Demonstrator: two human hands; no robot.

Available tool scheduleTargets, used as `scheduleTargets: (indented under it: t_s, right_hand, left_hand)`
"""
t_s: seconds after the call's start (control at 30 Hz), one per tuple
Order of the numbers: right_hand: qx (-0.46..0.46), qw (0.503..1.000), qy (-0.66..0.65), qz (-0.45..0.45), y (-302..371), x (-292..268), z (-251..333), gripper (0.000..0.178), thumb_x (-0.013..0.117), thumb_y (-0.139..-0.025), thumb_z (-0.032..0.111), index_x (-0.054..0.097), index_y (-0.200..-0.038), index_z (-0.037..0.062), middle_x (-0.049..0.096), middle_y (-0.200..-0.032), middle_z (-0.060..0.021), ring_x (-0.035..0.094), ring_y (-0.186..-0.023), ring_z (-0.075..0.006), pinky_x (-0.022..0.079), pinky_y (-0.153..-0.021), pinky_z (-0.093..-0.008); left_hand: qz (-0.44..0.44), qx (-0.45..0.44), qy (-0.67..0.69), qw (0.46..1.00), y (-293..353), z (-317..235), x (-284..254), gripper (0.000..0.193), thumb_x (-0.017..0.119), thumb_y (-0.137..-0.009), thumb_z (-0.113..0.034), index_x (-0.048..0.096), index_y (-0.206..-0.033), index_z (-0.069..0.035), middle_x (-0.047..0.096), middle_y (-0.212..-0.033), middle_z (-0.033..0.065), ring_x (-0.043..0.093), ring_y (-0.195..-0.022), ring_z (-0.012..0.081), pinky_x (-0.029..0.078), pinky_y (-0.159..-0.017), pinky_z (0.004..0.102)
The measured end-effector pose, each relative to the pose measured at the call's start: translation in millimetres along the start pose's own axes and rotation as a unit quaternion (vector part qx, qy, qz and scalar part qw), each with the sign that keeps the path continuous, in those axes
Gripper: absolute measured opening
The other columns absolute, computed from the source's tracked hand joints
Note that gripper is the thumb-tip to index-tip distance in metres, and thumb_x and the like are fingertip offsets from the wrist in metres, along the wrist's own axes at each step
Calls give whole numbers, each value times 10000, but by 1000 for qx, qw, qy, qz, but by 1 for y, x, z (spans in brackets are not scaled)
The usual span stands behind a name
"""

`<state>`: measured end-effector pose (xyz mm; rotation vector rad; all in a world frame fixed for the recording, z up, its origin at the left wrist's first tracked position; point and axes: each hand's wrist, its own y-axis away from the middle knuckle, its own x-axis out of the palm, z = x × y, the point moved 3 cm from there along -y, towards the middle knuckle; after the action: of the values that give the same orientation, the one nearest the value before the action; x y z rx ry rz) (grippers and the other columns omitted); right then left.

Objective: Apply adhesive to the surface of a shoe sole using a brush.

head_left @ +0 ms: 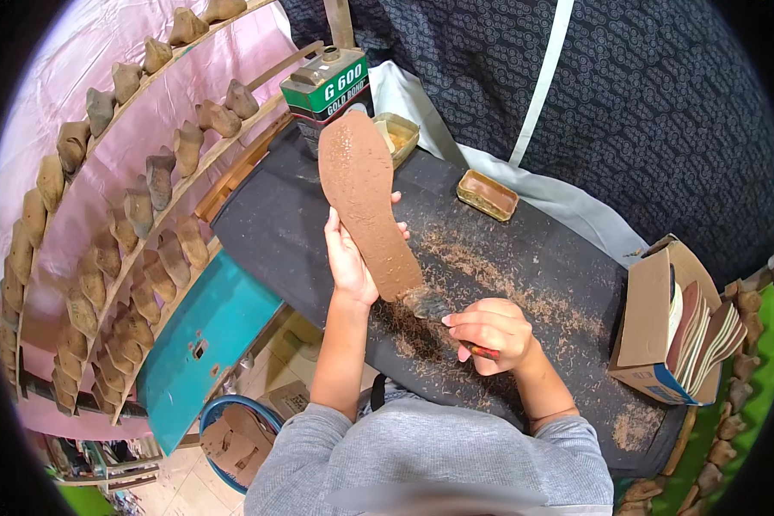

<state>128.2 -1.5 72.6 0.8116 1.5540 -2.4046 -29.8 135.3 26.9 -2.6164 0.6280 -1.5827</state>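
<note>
A long brown shoe sole (359, 189) is held up over the dark worktable, its wide end pointing away from me. My left hand (353, 267) grips it by the left edge, with fingertips showing past the right edge. Wet, shiny patches gleam on the wide far part. In my right hand (493, 334) is a brush (426, 303) with a red handle, the fingers closed around it. Its dark, clotted bristles meet the narrow near end of the sole.
Brown shavings (568, 318) litter the table (258, 189). Behind the sole stand a green metal can (325, 90) and a small container (411, 129); a shallow tin (488, 194) lies farther right. A cardboard box (641, 318) holds several soles. Shoe lasts (159, 176) line shelves at left.
</note>
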Motion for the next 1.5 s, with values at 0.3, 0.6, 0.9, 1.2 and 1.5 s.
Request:
scheduleTargets:
  t_s: [0.3,0.6,0.9,1.2,1.5]
  right_hand:
    - [-42,999,32,6,-33,-9,3,224,717,-623,76,615,-803,-11,643,-844,-117,602,-614,-237,499,-539,-317]
    - [-64,990,82,-90,-58,-24,-12,218,714,-625,59,614,-799,-28,651,-832,-149,621,-632,-251,503,-554,-316]
    - [-70,994,67,-51,-40,-11,2,250,729,-594,49,621,-811,-9,655,-841,-140,616,-615,-236,510,-536,-309]
    - [-61,977,143,-146,-54,-30,-9,161,696,-759,110,599,-811,-8,666,-805,-152,627,-612,-229,505,-535,-301]
    - [-56,994,74,-54,-43,-11,3,229,711,-623,59,614,-811,-29,652,-842,-148,630,-624,-253,513,-540,-307]
  left_hand:
    - [3,-37,-66,997,21,10,12,564,191,-962,-455,444,-1261,-49,585,-1132,159,628,-820,213,525,-751,342]
    - [60,-81,-51,994,32,19,-4,544,188,-969,-425,445,-1263,-47,576,-1156,155,603,-961,212,509,-821,358]
    - [58,-84,-58,993,33,19,3,524,174,-971,-382,390,-1311,-48,569,-1171,169,568,-1059,235,468,-902,358]
    - [56,-104,-124,985,40,23,2,557,179,-964,-428,480,-1213,-32,629,-961,141,615,-791,205,500,-748,341]
    - [5,-87,-104,991,38,19,1,528,177,-961,-419,472,-1184,-43,623,-956,133,614,-782,204,509,-721,338]
